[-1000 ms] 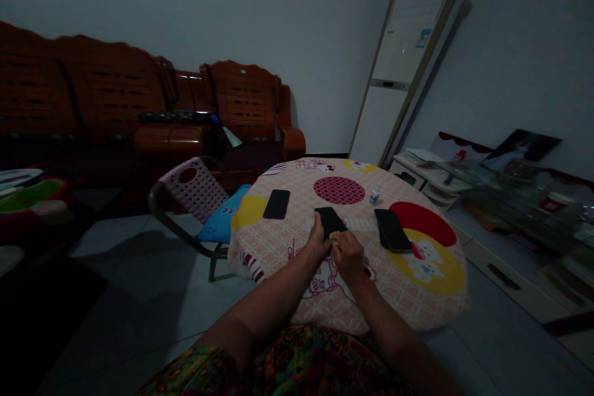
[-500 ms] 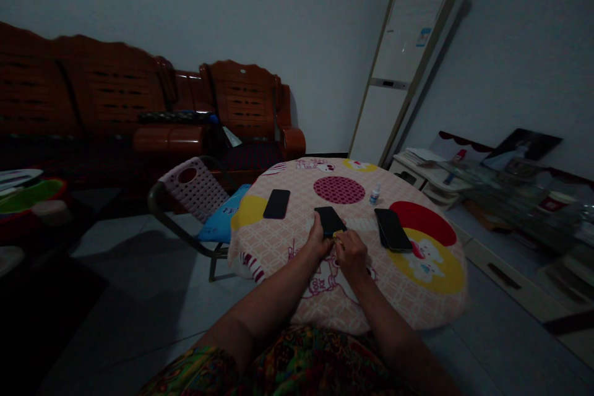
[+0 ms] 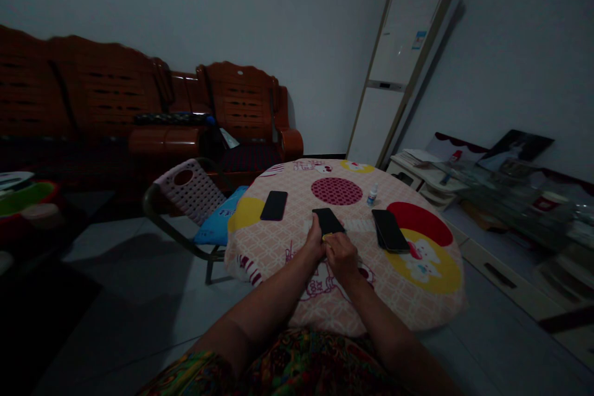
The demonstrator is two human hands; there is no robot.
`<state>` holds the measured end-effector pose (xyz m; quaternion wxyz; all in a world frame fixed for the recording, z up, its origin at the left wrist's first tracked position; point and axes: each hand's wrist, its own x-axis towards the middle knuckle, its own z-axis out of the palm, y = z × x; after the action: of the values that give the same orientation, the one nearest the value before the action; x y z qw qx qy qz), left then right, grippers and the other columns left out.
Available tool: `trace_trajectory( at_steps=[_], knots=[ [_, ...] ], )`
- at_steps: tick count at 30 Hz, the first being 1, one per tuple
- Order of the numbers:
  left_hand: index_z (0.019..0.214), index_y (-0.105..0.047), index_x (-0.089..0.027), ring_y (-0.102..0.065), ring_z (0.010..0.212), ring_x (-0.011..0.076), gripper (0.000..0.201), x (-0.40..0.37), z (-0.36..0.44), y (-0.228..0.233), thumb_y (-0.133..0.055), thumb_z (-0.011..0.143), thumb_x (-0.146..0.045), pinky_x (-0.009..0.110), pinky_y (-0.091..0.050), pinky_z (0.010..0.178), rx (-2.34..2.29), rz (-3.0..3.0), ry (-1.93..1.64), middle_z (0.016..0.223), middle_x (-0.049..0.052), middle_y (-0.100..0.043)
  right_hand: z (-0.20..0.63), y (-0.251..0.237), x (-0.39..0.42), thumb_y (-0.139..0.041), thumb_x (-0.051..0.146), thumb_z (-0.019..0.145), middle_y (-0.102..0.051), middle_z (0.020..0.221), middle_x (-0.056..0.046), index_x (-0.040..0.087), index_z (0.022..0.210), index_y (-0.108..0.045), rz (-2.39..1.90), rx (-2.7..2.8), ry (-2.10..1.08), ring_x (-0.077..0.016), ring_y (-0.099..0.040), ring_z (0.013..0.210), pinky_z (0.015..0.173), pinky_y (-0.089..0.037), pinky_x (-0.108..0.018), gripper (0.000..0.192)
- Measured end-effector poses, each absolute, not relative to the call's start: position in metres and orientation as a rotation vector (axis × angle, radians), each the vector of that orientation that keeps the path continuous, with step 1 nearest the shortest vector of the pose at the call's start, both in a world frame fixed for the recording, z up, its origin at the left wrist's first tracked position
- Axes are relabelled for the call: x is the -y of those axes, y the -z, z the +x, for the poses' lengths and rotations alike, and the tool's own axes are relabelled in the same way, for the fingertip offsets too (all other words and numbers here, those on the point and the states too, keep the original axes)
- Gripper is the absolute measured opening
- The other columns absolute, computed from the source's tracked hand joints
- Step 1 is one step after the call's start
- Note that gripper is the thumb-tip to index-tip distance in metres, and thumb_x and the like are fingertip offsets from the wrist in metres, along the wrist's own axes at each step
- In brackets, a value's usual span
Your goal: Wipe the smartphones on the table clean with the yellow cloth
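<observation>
My left hand (image 3: pixel 315 239) is closed around the left and lower side of a dark smartphone (image 3: pixel 328 220), held over the round table. Pinched in the fingers of my right hand (image 3: pixel 342 255) is a small yellow piece (image 3: pixel 327 237), pressed against the phone's near edge; its kind is too small to make out. Left of my hands another smartphone (image 3: pixel 274 205) lies flat, screen dark. On the right, one more dark smartphone (image 3: pixel 390 231) rests on top of a second dark flat thing that is mostly hidden. A small white bottle with a blue label (image 3: pixel 372 194) stands behind them.
A patterned cloth (image 3: pixel 278 247) covers the round table. To the left stands a woven chair (image 3: pixel 190 189) with a blue cushion (image 3: pixel 218 223). Wooden sofas (image 3: pixel 241 99) line the wall. At the right are a tall air conditioner (image 3: pixel 385 86) and a low cabinet (image 3: pixel 492 272).
My right hand has slid left along the phone's near edge with the yellow piece. My left hand keeps its hold on the phone. The whole view has shifted slightly.
</observation>
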<state>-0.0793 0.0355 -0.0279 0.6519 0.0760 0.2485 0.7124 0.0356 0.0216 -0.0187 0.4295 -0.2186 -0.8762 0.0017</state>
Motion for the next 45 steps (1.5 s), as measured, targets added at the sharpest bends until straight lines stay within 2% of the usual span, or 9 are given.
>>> trace_trajectory(
  at_steps=[10, 23, 30, 45],
  knots=[
    [0.085, -0.062, -0.011, -0.062, 0.065, 0.0170, 0.063, -0.029, -0.075, 0.011, -0.030, 0.091, -0.066, 0.028, -0.051, 0.067, -0.476, 0.101, -1.673, 0.073, 0.010, -0.064, 0.045, 0.017, -0.028, -0.047, 0.010, 0.086, -0.060, 0.082, -0.006, 0.018, 0.088, -0.063, -0.646, 2.096, -0.040, -0.0199, -0.054, 0.079, 0.071, -0.043, -0.030, 0.018],
    [0.088, -0.061, -0.010, -0.063, 0.066, 0.0193, 0.064, -0.030, -0.074, 0.011, -0.025, 0.093, -0.063, 0.032, -0.052, 0.069, -0.501, 0.064, -1.709, 0.074, 0.011, -0.065, 0.045, 0.019, -0.030, -0.047, 0.013, 0.088, -0.059, 0.079, -0.006, 0.017, 0.091, -0.063, -0.627, 2.046, 0.008, -0.0187, -0.054, 0.078, 0.070, -0.043, -0.028, 0.017],
    [0.087, -0.062, -0.008, -0.064, 0.067, 0.0197, 0.067, -0.028, -0.074, 0.010, -0.025, 0.092, -0.064, 0.031, -0.052, 0.069, -0.519, 0.089, -1.682, 0.075, 0.013, -0.066, 0.043, 0.018, -0.028, -0.047, 0.010, 0.087, -0.060, 0.080, -0.006, 0.018, 0.086, -0.064, -0.578, 2.102, -0.006, -0.0186, -0.054, 0.078, 0.070, -0.043, -0.028, 0.019],
    [0.086, -0.062, -0.010, -0.062, 0.065, 0.0181, 0.062, -0.029, -0.074, 0.010, -0.029, 0.092, -0.063, 0.030, -0.051, 0.068, -0.489, 0.053, -1.695, 0.074, 0.011, -0.064, 0.045, 0.013, -0.029, -0.046, 0.015, 0.092, -0.063, 0.082, -0.007, 0.017, 0.094, -0.064, -0.560, 1.942, -0.022, -0.0188, -0.058, 0.080, 0.073, -0.049, -0.031, 0.019]
  ],
)
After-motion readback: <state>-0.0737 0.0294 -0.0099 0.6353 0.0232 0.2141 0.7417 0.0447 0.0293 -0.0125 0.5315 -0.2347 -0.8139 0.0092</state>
